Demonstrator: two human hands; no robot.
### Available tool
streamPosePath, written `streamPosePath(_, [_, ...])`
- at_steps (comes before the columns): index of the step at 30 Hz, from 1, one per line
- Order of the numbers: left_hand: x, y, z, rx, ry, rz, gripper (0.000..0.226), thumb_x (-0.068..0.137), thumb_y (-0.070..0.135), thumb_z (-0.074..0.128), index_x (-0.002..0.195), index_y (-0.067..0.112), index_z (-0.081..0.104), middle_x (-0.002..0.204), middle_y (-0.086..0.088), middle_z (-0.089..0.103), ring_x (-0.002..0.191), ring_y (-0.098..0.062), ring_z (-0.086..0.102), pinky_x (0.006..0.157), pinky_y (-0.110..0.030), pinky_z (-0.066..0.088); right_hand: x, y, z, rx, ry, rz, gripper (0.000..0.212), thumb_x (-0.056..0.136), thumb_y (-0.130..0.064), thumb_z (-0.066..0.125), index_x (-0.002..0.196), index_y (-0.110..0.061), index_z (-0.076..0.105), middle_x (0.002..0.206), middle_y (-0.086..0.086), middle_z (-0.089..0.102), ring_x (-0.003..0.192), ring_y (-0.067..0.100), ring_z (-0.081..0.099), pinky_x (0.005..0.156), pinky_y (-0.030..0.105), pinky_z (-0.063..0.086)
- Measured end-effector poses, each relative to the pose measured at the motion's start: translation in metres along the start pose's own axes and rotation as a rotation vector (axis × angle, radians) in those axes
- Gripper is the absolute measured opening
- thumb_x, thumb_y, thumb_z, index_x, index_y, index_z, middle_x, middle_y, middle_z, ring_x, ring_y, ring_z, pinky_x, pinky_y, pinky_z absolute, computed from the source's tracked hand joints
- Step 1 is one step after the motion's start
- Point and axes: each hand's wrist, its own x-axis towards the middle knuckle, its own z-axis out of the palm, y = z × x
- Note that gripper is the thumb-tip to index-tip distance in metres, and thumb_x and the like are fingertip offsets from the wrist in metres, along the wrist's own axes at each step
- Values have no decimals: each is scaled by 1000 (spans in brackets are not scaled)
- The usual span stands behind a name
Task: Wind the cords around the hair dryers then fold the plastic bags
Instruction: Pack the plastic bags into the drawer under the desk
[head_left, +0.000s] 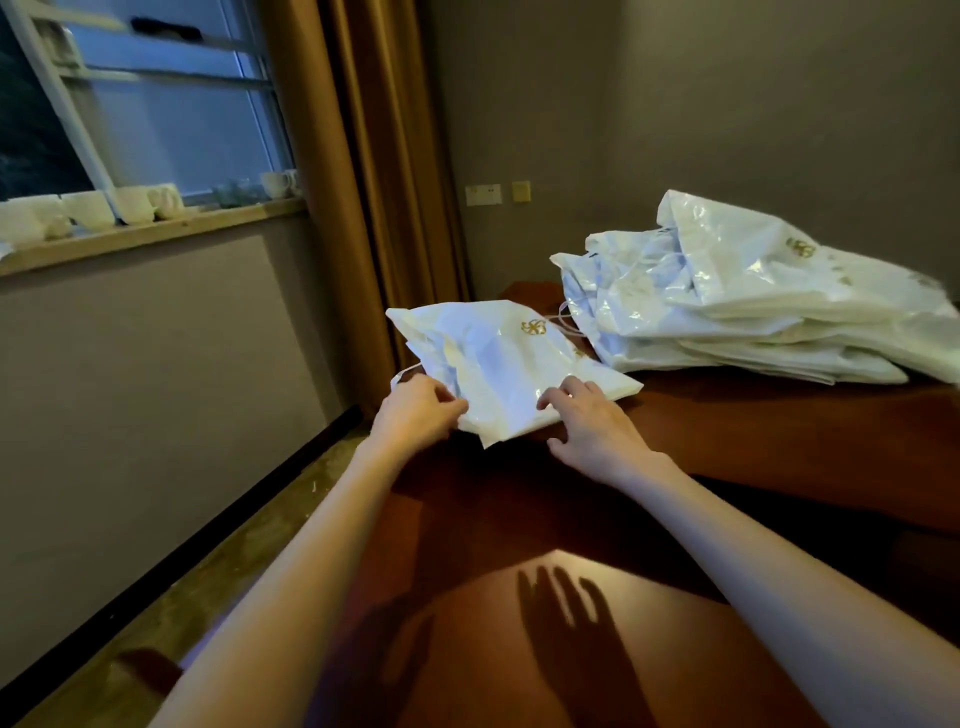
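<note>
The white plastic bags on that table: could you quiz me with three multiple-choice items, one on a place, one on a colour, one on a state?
1. Where does the pile of bags lie against the bag being handled?
A. behind it and to the right
B. on the floor
C. on the windowsill

2. What colour is the logo on the handled bag?
A. blue
B. gold
C. black

3. What is the left hand doing?
A. hanging idle
B. holding a cup
C. gripping the bag's near edge

Answers: 1 A, the pile sits farther back on the brown table, toward the right. 2 B, the print shows gold on white. 3 C, its fingers curl round the bag's edge, while the right hand rests fingertips on the bag.
</note>
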Motion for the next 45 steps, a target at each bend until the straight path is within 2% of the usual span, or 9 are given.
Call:
streamPosePath(6, [56,20,32,241,8,-67,55,91,54,58,129,14,57,132,-11,55,125,-31,48,101,-42,42,36,13,10,-384,-30,-94,44,91,-9,51,132,-16,40,132,7,42,122,28,42,91,40,39])
streamPosePath(10, [68,11,55,274,-158,-96,59,90,58,56,131,16,57,136,-10,54,127,-30,46,104,-40,43,51,12,22,-444,-49,-130,31,95,-3,44,125,-11,46,126,9,49,117,30,49,89,39,40])
streamPosePath(17, [56,-1,56,121,-23,-184,56,88,56,60,129,17,60,143,-13,46,135,-33,32,104,-43,38,47,6,17,-399,-135,-220,25,97,-1,35,113,-6,53,117,13,56,109,33,56,82,40,44])
streamPosePath(23, [41,1,38,-247,-2,-394,118,79,62,69,154,3,-1,162,-19,8,146,-39,21,114,-49,30,9,-15,3,-343,-182,-338,24,95,-4,39,109,-6,58,111,13,60,105,33,58,82,40,44])
streamPosePath(30, [22,11,50,-500,-114,-432,143,62,63,82,154,7,-14,163,-13,6,146,-37,21,116,-51,28,-46,-45,-16,-246,-258,-448,17,88,-14,54,97,-7,66,102,12,65,97,33,60,77,37,41])
streamPosePath(33, [13,13,61,-633,-75,-409,138,64,51,87,153,5,-9,160,-12,16,140,-38,32,108,-51,38,-49,-36,-25,244,-345,-218,32,84,-42,67,102,-16,71,105,1,70,101,20,62,87,33,45])
streamPosePath(37, [9,12,67,-804,-72,-379,127,40,57,93,144,11,38,131,-10,59,109,-31,64,90,-42,55,-22,16,-28,731,202,360,49,83,-38,70,121,-10,60,122,7,60,114,21,55,96,32,42])
streamPosePath(40, [-2,13,69,-924,-117,-351,64,64,28,88,118,2,64,103,-16,73,91,-32,71,78,-39,59,-12,45,-25,931,-2,665,78,85,-46,66,142,-3,35,137,13,47,119,25,49,94,35,42])
streamPosePath(45, [-24,0,71,-1069,-368,-302,48,70,21,82,114,7,71,112,-22,70,110,-42,64,101,-52,48,-9,53,-14,1046,-41,737,86,71,-57,74,130,2,50,112,12,60,97,22,59,79,32,46])
